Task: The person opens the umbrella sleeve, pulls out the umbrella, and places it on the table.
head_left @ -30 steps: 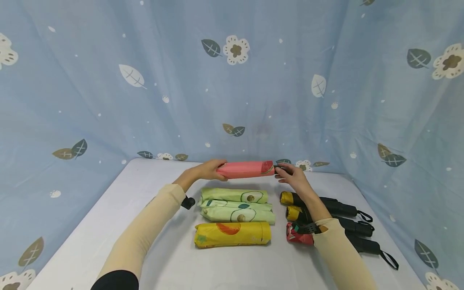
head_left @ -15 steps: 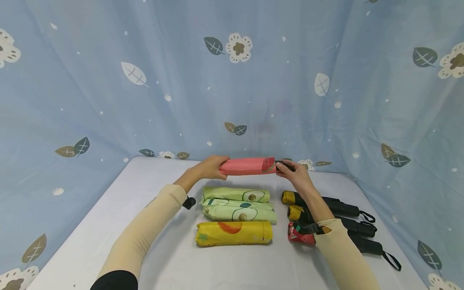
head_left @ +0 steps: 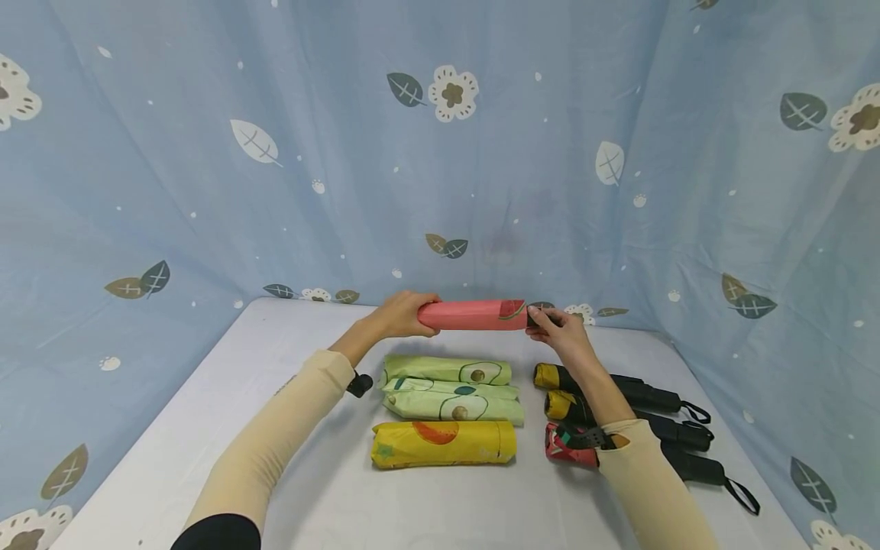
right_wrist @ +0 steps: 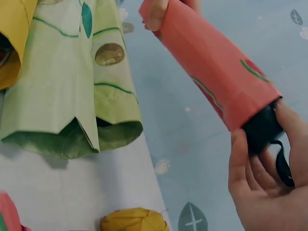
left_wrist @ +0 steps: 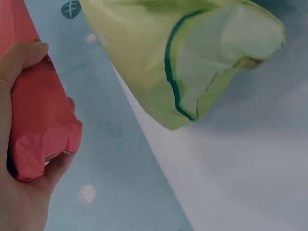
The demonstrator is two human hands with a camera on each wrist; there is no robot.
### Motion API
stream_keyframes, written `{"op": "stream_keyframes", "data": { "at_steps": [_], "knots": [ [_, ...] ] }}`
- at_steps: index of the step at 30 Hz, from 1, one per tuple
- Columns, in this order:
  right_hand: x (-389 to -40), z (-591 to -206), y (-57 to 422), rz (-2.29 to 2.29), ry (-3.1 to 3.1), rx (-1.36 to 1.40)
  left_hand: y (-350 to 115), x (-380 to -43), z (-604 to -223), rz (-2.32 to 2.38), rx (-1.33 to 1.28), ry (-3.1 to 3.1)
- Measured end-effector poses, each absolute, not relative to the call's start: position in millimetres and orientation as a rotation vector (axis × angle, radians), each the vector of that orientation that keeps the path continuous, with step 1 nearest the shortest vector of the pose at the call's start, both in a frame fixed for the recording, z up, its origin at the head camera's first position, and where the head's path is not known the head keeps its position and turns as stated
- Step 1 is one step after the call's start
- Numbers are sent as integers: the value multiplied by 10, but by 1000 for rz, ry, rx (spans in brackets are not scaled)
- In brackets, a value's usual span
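A red watermelon-print umbrella sleeve (head_left: 467,315) is held level above the far part of the table. My left hand (head_left: 406,315) grips its left end; in the left wrist view the thumb lies along the red cloth. From the sleeve's right end sticks the black end of a folded umbrella (right_wrist: 262,127), a wrist strap (right_wrist: 283,166) hanging from it. My right hand (head_left: 560,332) holds this black end between thumb and fingers, with fingertips at the sleeve's mouth. Most of the umbrella is hidden inside the sleeve.
Two green avocado-print sleeves (head_left: 454,401) and a yellow fruit-print sleeve (head_left: 443,444) lie side by side below the hands. Several black folded umbrellas (head_left: 646,393) with yellow or red ends lie at right, partly under my right forearm. A blue patterned curtain (head_left: 440,191) hangs behind the table.
The sleeve has risen slightly and lies more level. Both hands keep their hold, and the right fingers have shifted a little at the umbrella's black end. The things on the table have not moved.
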State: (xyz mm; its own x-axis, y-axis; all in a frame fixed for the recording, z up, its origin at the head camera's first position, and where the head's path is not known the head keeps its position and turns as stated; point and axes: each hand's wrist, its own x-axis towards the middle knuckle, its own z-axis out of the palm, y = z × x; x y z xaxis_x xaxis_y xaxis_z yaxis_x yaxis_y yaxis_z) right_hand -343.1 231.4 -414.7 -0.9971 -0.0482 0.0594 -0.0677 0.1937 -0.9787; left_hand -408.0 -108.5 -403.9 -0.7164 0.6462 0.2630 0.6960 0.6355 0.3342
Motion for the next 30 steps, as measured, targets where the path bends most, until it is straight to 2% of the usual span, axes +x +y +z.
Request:
{"op": "stream_keyframes", "data": {
  "at_steps": [7,30],
  "knots": [
    [-3400,-4181,2405,1916,-2509,320,-1116,-4058,-4026,-690,-1160,-2693],
    [-3366,-4192,2335,2029,-2188,220,-1084,-4057,-4067,-678,-1199,-2764]
  ]
}}
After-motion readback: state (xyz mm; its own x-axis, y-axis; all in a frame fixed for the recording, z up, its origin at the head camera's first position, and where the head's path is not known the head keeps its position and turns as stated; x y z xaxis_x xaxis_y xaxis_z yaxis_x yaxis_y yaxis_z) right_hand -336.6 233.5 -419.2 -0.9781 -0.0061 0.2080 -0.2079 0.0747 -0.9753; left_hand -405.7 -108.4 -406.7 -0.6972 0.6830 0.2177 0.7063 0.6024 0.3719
